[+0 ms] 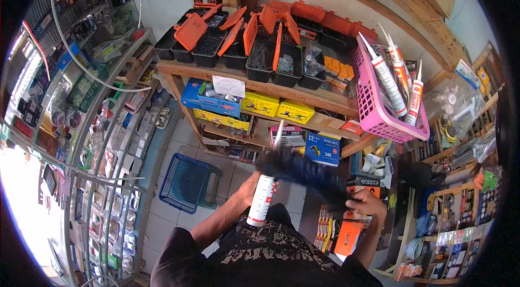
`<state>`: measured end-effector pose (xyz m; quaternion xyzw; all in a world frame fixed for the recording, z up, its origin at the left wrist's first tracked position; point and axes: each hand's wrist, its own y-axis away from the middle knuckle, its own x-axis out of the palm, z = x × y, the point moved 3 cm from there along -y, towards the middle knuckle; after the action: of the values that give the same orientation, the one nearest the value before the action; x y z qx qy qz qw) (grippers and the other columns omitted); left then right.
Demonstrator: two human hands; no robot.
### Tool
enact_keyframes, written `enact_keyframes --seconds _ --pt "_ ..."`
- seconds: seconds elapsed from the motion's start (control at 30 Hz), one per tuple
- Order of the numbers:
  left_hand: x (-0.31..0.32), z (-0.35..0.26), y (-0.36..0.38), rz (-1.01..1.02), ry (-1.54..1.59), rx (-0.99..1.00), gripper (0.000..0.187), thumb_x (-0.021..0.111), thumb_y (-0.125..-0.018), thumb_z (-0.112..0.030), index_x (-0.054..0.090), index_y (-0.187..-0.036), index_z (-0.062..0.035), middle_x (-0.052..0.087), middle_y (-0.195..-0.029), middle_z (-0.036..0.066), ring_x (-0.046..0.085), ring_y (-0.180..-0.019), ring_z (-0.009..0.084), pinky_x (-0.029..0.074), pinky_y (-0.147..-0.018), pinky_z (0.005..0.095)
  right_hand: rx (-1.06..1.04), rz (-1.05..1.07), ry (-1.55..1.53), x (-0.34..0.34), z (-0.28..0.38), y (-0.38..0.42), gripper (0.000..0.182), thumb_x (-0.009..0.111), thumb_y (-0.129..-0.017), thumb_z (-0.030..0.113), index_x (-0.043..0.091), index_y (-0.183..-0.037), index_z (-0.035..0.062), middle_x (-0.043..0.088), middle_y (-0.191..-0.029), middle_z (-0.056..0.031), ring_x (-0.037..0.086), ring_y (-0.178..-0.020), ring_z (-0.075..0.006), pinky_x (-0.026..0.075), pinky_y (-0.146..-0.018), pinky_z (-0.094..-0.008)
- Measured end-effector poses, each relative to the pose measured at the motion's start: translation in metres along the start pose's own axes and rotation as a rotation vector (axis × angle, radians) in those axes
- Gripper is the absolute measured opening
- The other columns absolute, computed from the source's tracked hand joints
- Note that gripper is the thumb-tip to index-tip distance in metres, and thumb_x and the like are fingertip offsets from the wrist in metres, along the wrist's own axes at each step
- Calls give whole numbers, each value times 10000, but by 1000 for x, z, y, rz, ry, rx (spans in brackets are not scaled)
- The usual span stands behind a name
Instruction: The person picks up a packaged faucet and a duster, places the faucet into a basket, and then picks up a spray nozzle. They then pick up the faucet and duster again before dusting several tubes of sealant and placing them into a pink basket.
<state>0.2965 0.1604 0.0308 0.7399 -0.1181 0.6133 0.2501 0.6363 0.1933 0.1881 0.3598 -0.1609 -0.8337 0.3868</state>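
A white sealant tube [261, 200] with red print is being gripped just below the centre of the frame by the left hand [250, 187], whose fingers are being kept wrapped round its upper part; its long nozzle is being pointed upward. The lettering on it is too small to be read. A black, bristly duster [303, 170] is being held across the tube's top by the right hand [370, 204], closed round its handle at the lower right of centre.

Behind them, "3M" is being shown on a blue box [322, 149] on a low wooden shelf. Yellow boxes [277, 105] and a handwritten white paper slip [228, 86] are being displayed one shelf higher, their print unreadable. At the upper right, a pink plastic basket [379, 113] is being used for upright white cartridges [398, 78]. At the top centre, black bins with orange hinged lids [254, 43] are being kept open, nails showing inside. A blue wire basket [183, 182] is being rested on the tiled floor at the lower left, beside a curved glass display counter [97, 178]
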Motion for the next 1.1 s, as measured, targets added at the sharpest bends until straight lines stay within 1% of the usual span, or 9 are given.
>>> enact_keyframes --seconds 0.1,0.23,0.43,0.63,0.67,0.8,0.87,1.03,1.1 --pt "3 -8 -4 164 -3 1 508 429 -946 -491 487 -1235 -76 604 -1087 116 619 -893 257 544 -714 429 -129 219 148 5 0 -8 388 633 -899 312 610 -740 -41 490 -541 -14 424 -520 -57 376 -470 -298" --pt "33 -16 14 304 63 -104 513 361 -967 -498 471 -1225 -68 572 -1110 120 580 -994 266 514 -803 479 -144 -43 105 1 -19 -16 391 635 -899 300 596 -723 -47 489 -548 -27 428 -510 -68 378 -465 -306" --pt "40 -10 26 -78 -95 -81 502 395 -975 -438 505 -1223 -16 615 -1083 131 600 -985 272 484 -910 383 -100 174 92 -2 3 -20 368 638 -897 263 588 -701 -44 471 -539 -15 431 -512 -56 382 -462 -305" --pt "11 -8 18 247 85 -149 569 414 -948 -507 454 -1300 -62 568 -1188 145 567 -1074 262 514 -856 428 -81 141 110 2 23 -24 348 641 -892 254 609 -719 -46 529 -536 -28 531 -502 -78 434 -468 -304" --pt "5 -18 18 -9 -384 28 592 392 -951 -522 419 -1334 -70 560 -1201 137 552 -1110 273 502 -878 432 -150 182 128 3 28 -24 339 642 -891 251 618 -728 -45 539 -537 -33 524 -498 -78 430 -467 -303" --pt "52 -17 30 239 197 -75 610 322 -963 -511 351 -1390 -77 410 -1399 149 328 -1335 324 215 -1091 593 20 -87 62 -5 18 -24 326 644 -889 253 645 -763 -48 574 -548 -57 538 -499 -91 438 -475 -298" --pt "36 -17 26 214 -362 38 548 280 -994 -435 315 -1409 -79 345 -1450 135 263 -1367 355 238 -1108 534 -47 64 106 -2 19 -24 331 644 -889 258 648 -770 -51 583 -558 -63 531 -502 -88 435 -475 -299" --pt "36 -9 33 210 181 -82 546 342 -985 -435 352 -1385 -64 439 -1375 156 438 -1246 339 330 -1060 519 -96 148 79 1 22 -22 379 623 -904 293 631 -761 -58 572 -574 -59 479 -518 -71 405 -466 -317" --pt "26 -5 32 132 -48 -81 611 409 -929 -536 425 -1335 -79 513 -1298 129 486 -1199 289 376 -1016 512 -138 -41 114 -3 10 -25 390 613 -911 300 628 -751 -55 571 -571 -59 503 -504 -80 408 -464 -311"
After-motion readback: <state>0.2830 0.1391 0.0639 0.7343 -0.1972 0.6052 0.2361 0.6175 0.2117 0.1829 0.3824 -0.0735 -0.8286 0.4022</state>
